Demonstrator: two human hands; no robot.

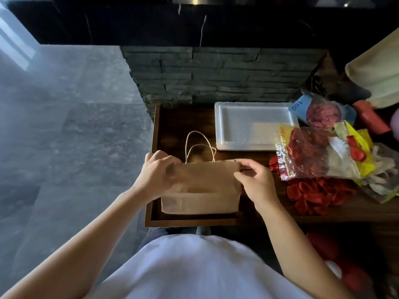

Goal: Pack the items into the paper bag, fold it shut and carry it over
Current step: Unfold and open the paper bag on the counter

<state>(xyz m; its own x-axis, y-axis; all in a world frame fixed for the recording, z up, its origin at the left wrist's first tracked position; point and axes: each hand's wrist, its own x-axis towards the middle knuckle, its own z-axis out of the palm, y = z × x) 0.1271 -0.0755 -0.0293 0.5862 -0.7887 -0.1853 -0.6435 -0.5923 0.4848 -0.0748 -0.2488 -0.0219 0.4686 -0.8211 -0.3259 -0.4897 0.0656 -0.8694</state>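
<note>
A brown paper bag (203, 190) stands on the dark wooden tray (190, 222) right in front of me. Its top part is folded over toward me, and its two twisted paper handles (199, 145) stick up behind the fold. My left hand (156, 174) grips the folded top at the bag's left corner. My right hand (255, 181) pinches the fold at the right corner with thumb and fingers. What is inside the bag is hidden.
A white foam tray (252, 126) lies behind the bag to the right. Plastic packs of red balloons (313, 154) and pink balloons (323, 114) and loose red balloons (313, 193) crowd the right side. A dark stone wall (216, 76) rises behind; grey tiled floor (64, 126) is on the left.
</note>
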